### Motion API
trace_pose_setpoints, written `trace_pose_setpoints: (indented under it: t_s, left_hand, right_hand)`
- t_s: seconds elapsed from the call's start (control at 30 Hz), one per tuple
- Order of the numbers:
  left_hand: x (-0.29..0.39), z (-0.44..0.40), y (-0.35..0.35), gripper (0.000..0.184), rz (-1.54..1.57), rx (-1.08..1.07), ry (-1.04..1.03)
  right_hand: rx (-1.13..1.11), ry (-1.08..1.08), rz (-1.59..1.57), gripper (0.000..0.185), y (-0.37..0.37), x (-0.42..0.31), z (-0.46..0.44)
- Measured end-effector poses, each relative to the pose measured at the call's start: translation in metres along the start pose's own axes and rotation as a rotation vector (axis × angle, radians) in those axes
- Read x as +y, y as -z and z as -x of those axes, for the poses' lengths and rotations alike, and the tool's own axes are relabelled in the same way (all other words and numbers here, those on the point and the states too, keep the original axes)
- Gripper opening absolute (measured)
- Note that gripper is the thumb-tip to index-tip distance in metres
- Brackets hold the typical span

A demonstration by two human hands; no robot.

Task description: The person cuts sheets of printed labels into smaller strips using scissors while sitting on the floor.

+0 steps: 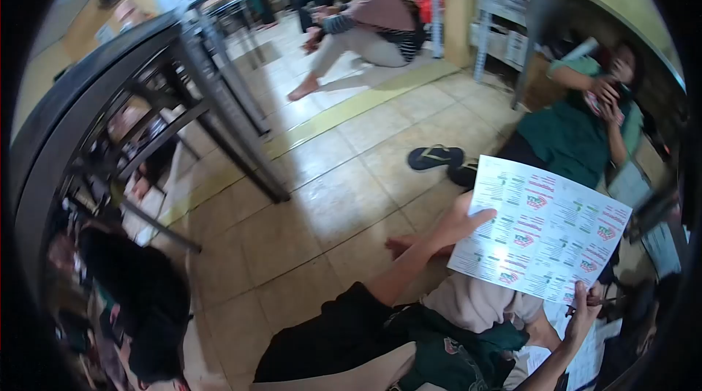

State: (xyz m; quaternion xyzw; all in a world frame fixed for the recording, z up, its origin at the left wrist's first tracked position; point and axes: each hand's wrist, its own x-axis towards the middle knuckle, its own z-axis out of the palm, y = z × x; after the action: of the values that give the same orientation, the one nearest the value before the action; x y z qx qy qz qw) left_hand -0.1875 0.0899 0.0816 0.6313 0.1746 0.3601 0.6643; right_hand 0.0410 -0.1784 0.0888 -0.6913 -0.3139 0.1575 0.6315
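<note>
A white printed paper sheet [537, 226], covered in repeated blocks of green and red print with red logos, is held up in front of my lap. My left hand [468, 217] pinches its left edge, thumb on the printed face. At the lower right edge, my right hand [581, 310] grips the sheet with the thumb over the corner. A small dark object, possibly scissors, shows beside the right fingers, too blurred to be sure. Below that hand lie more printed sheets [585, 358].
Black flip-flops [436, 158] lie on the tiled floor [333, 204]. To the right a person in green [567, 138] reclines, hands raised near the head. Another person [373, 25] sits on the floor farther back. Dark table legs [227, 128] stand at left; shelves [503, 14] stand behind.
</note>
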Motion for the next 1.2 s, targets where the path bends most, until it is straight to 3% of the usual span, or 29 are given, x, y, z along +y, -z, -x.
trace_pose_setpoints:
  t_s: [0.17, 0.27, 0.3, 0.37, 0.43, 0.5, 0.57, 0.6, 0.67, 0.77, 0.93, 1.03, 1.2]
  left_hand:
    - [-0.028, -0.028, -0.028, 0.029, 0.049, -0.038, -0.048]
    - [-0.062, -0.047, -0.035, 0.027, 0.019, -0.084, -0.122]
    - [-0.069, -0.053, -0.039, 0.025, 0.039, -0.089, -0.025]
    - [-0.081, -0.063, -0.054, 0.023, 0.009, -0.116, -0.065]
    - [-0.088, -0.07, -0.066, 0.022, -0.082, -0.111, -0.134]
    - [-0.097, -0.078, -0.076, 0.022, -0.099, -0.118, -0.127]
    - [-0.119, -0.088, -0.091, 0.025, -0.005, -0.085, 0.008]
    - [-0.121, -0.09, -0.098, 0.026, -0.003, -0.081, 0.036]
    - [-0.125, -0.09, -0.107, 0.026, 0.001, -0.091, 0.077]
    - [-0.127, -0.086, -0.138, 0.027, -0.009, -0.09, 0.124]
    - [-0.129, -0.086, -0.16, 0.027, 0.047, -0.171, 0.151]
    - [-0.132, -0.087, -0.175, 0.027, 0.037, -0.211, 0.086]
    - [-0.117, -0.084, -0.194, 0.027, 0.003, -0.291, 0.079]
  right_hand:
    - [0.123, -0.073, 0.006, 0.015, 0.021, 0.025, 0.035]
    - [0.228, -0.131, 0.186, 0.013, 0.026, 0.053, 0.053]
    - [0.246, -0.111, 0.299, 0.021, 0.031, 0.066, 0.059]
    - [0.294, -0.11, 0.551, 0.039, 0.03, 0.084, 0.084]
    - [0.356, -0.281, 0.237, 0.046, -0.004, 0.054, 0.099]
    - [0.216, -0.257, -0.008, 0.054, -0.011, 0.073, 0.108]
    - [0.022, -0.312, -0.328, 0.054, -0.007, 0.094, 0.111]
    - [0.057, -0.325, -0.332, 0.054, -0.01, 0.095, 0.109]
    - [-0.271, -0.216, -0.479, 0.053, -0.021, 0.094, 0.104]
    - [-0.377, -0.362, -0.582, 0.049, -0.009, 0.112, 0.104]
    - [-0.38, -0.47, -0.712, 0.054, -0.008, 0.122, 0.116]
    - [-0.339, -0.344, -0.62, 0.058, -0.006, 0.124, 0.12]
    - [-0.189, -0.318, -0.677, 0.058, 0.002, 0.103, 0.121]
